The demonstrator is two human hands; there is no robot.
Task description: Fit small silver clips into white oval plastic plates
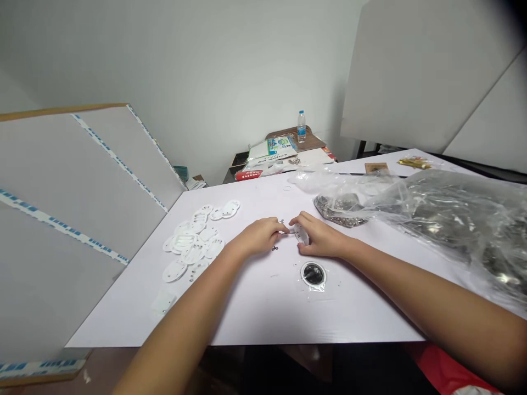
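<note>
My left hand [257, 236] and my right hand [320, 236] meet near the middle of the white table [263, 312]. My right hand holds a small clear round packet [302, 234] by its edge. A thin metal piece [283, 228] sits at my left fingertips and seems pinched there, though it is very small. Just below lie tiny dark metal parts [275, 248]. A round black-and-white disc in clear plastic [313, 275] rests below my right hand. To the left of my left hand is a loose heap of flat white rounded cards [193, 241].
A clear bag of silver metal parts [340, 211] lies beyond my right hand, and a larger bulging plastic bag [453, 219] fills the right side. Gold items [414, 162] and a brown card [376, 167] lie far back. Grey boards stand at both sides.
</note>
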